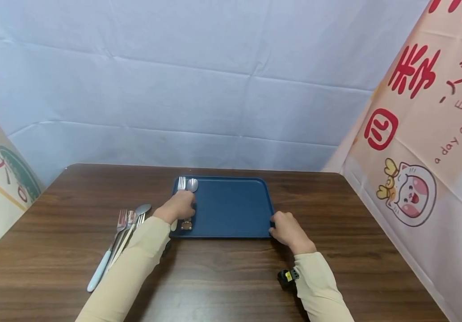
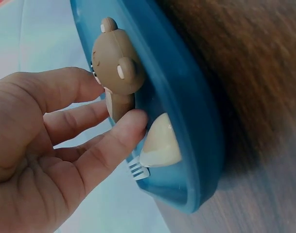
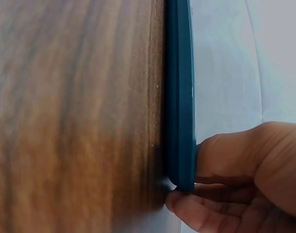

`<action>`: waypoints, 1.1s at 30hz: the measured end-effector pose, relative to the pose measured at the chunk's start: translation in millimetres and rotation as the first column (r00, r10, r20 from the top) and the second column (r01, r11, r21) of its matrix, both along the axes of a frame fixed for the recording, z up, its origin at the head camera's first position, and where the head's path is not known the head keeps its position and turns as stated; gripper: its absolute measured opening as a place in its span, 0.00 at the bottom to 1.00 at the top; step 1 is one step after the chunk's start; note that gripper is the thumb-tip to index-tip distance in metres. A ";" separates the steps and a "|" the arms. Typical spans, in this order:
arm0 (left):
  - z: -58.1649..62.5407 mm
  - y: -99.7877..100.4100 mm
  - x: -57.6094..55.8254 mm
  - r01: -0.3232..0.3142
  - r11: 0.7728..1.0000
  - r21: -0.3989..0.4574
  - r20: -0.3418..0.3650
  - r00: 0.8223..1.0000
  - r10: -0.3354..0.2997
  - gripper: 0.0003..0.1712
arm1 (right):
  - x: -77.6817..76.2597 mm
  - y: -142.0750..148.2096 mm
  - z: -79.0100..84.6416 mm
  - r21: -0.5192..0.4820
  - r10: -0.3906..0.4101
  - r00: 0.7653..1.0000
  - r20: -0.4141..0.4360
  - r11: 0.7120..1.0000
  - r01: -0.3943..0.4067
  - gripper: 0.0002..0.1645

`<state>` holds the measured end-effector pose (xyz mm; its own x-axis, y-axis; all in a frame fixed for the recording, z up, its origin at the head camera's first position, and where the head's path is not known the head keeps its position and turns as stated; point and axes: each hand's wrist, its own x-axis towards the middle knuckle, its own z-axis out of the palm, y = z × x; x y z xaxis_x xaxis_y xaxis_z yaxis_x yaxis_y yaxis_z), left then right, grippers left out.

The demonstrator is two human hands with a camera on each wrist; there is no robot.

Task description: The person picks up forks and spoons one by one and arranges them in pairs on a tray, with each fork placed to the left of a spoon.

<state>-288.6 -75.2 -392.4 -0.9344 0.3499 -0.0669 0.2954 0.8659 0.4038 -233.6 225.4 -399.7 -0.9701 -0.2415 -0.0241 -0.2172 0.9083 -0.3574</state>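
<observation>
My left hand (image 1: 176,206) is over the left side of a blue tray (image 1: 233,206), its thumb and fingers around a spoon (image 1: 192,185) with a brown bear-shaped handle. In the left wrist view the bear's head (image 2: 116,60) sticks out past the fingertips. Beside the spoon lies a fork (image 1: 181,182) with a cream handle (image 2: 162,143), tines toward the far edge; the hand hides its middle. At the tray's near right corner, my right hand (image 1: 289,230) grips the rim, thumb on the upper side and fingers lower at the corner (image 3: 185,182).
Left of the tray, several forks and spoons (image 1: 124,228) lie in a bunch, one with a light blue handle (image 1: 99,271); the left sleeve covers part of them. The brown wooden table (image 1: 223,273) ends at a pale cloth (image 1: 182,98) behind and a printed cloth (image 1: 448,179) at right.
</observation>
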 end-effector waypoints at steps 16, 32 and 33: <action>17.3 -7.8 14.1 0.043 0.988 -0.150 -0.112 0.992 -0.061 0.24 | -1.3 1.4 -0.7 0.025 0.009 1.000 -0.005 1.000 -0.009 0.13; 17.4 -15.4 20.8 0.054 0.981 -0.184 -0.144 0.986 -0.081 0.26 | -2.0 1.8 0.5 0.024 0.012 1.000 0.005 1.000 -0.012 0.13; 18.0 -17.2 21.9 0.057 0.980 -0.190 -0.146 0.986 -0.086 0.25 | -1.8 2.0 0.9 0.022 0.011 1.000 0.012 1.000 -0.011 0.14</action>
<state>-266.6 -92.4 -374.4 -0.9117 0.4109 0.0046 0.4046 0.8958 0.1841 -235.4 227.4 -398.7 -0.9671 -0.2512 -0.0407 -0.2230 0.9137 -0.3396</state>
